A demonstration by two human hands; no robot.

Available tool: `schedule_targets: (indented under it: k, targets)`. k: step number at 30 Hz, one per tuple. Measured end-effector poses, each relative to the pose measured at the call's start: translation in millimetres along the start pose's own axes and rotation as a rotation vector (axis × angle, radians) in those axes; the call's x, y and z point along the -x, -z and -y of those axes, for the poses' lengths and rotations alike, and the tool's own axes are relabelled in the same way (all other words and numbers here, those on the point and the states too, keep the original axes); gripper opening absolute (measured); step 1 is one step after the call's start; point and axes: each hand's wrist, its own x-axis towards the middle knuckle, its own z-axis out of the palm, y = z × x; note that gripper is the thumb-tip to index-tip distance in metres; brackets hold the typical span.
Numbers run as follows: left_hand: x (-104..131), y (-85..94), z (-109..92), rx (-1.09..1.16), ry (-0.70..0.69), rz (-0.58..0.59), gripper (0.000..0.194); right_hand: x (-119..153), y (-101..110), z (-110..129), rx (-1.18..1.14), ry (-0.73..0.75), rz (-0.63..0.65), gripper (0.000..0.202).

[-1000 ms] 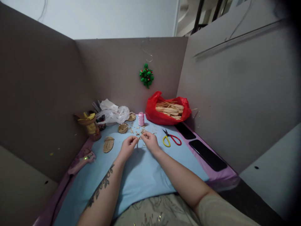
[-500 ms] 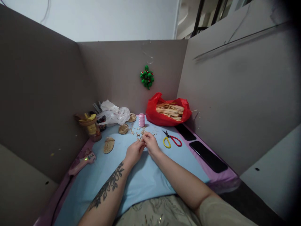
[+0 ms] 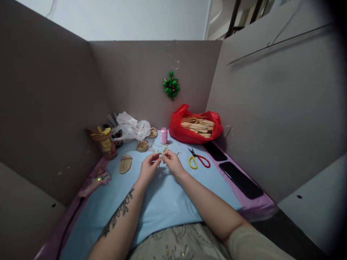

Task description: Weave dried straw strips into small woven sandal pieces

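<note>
While both hands meet over the blue cloth, a thin straw strand bridges their fingertips, at the centre of the work area. Left hand: thumb and fingers curled, pinching the strand. Right hand: fingertips closed on the same piece. Whether it is looped or merely bent there, too small to tell.

Handling, by judgement: nearly weightless; dry, springy, apt to crack or split if creased sharply. Slip risk slight. Best hold: thumb and fingertip pads close to the bend, one pinch either side, light pressure, no hard twist.

Around the hands: pink thread spool at twelve o'clock; red plastic bag of dried straw strips between one and two; scissors, blades parted, at three; flat oval woven piece at nine; small round woven basket at ten. Loose straw scraps just beyond the fingertips.
</note>
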Motion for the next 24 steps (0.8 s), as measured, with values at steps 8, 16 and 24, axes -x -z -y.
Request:
schedule_targets:
  k: [8, 16, 24]
  targets:
    - [2, 1.1, 5, -0.018, 0.071, 0.0, 0.02, 4, -3, -4, 0.184, 0.035, 0.028, 0.014]
    - [-4, 8.1, 6, 0.337, 0.277, -0.081, 0.034, 5, 1, 0, 0.26, 0.015, 0.049, 0.016]
    - [-10, 17.6, 9, 0.368, 0.281, -0.062, 0.042, 6, 4, 12, -0.024, -0.194, 0.148, 0.021]
